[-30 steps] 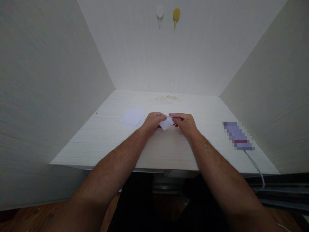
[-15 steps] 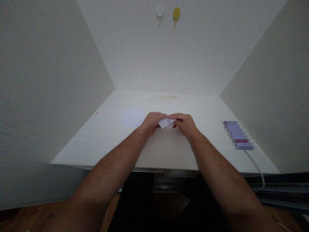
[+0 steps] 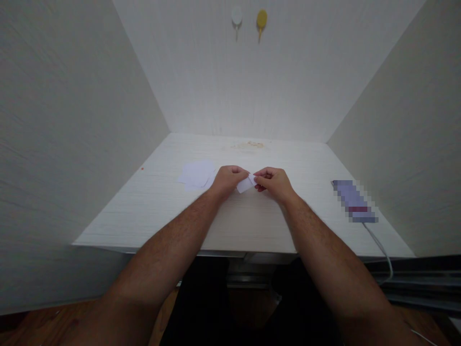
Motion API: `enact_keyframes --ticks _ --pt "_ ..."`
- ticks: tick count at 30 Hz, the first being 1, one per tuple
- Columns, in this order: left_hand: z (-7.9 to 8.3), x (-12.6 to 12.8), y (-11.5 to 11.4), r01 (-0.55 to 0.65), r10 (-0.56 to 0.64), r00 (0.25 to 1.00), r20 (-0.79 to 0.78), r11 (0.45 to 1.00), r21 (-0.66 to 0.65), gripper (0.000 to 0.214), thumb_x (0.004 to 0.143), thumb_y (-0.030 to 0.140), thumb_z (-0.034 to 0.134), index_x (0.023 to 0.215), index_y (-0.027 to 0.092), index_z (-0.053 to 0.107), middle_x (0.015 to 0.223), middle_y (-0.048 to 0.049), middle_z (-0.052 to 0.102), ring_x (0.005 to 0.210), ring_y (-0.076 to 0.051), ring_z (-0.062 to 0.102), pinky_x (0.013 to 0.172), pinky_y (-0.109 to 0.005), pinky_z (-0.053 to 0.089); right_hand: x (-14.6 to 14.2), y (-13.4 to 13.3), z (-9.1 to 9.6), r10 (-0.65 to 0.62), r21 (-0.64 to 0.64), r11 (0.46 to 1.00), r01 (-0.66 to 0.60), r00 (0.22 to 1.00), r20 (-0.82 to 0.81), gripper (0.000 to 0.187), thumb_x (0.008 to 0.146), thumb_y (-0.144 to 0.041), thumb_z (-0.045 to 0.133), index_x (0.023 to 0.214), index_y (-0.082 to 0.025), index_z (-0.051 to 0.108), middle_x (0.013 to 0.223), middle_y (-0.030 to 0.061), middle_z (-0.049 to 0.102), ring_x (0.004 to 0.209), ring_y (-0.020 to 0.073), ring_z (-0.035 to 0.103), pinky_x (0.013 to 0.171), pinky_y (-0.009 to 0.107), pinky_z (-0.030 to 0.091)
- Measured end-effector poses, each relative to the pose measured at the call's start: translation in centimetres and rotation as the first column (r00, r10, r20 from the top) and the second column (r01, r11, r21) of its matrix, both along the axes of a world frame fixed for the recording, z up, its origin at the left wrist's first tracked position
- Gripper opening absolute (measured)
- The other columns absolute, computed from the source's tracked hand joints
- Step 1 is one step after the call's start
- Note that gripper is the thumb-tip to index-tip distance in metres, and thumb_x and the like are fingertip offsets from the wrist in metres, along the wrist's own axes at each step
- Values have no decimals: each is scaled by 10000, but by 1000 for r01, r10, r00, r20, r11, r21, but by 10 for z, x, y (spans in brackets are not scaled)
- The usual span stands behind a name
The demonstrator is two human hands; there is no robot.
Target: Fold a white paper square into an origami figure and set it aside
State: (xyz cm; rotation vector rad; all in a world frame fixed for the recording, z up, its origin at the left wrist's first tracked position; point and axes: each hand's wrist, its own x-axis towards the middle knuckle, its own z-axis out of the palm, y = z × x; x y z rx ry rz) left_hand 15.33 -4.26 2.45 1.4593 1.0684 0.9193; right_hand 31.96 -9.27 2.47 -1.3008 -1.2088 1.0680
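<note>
A small folded piece of white paper (image 3: 245, 184) is held between both hands just above the middle of the white table (image 3: 252, 226). My left hand (image 3: 225, 180) pinches its left side with curled fingers. My right hand (image 3: 274, 182) pinches its right end, fingers closed over it. Most of the paper is hidden by the fingers; a reddish edge shows near my right fingertips.
A loose pile of white paper sheets (image 3: 197, 174) lies left of my hands. A pixelated flat device (image 3: 354, 201) with a white cable (image 3: 381, 247) lies at the right. White walls close in three sides; two hooks (image 3: 249, 18) hang on the back wall. A brownish stain (image 3: 248, 144) marks the table's far side.
My hands have drawn closer together and the paper between them shows smaller, more tightly folded. The right fingers have curled further over it.
</note>
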Motion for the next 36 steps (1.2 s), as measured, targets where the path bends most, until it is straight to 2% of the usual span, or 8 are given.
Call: enact_keyframes --ticks 10,18,26,36 --pt "-1 1 0 11 -10 999 46 1000 -21 217 642 310 737 767 133 715 650 -30 653 556 -107 556 542 -233 427 -1 2 -2 -26 43 999 24 999 41 173 656 -268 748 759 -160 661 582 9 664 507 112 611 488 231 515" --pt "0 1 0 -17 17 1000 22 1000 -14 230 630 305 747 785 137 728 649 -28 658 559 -109 561 547 -235 431 -1 1 -3 -23 56 998 19 997 73 179 668 -283 739 763 -160 650 579 11 658 500 115 601 486 235 496" --pt "1 3 -4 -4 4 998 68 1000 7 245 638 296 750 825 139 732 708 -32 686 604 -119 589 581 -241 448 -2 0 0 -50 79 996 45 997 55 167 665 -272 730 739 -161 631 555 1 644 481 113 592 473 230 482" --pt "5 5 -7 -65 66 998 -16 997 49 210 657 295 728 801 141 735 739 -37 706 651 -131 601 604 -241 441 -4 1 -4 -61 89 994 55 996 60 172 669 -274 724 746 -157 627 550 -1 646 477 115 596 471 224 472"
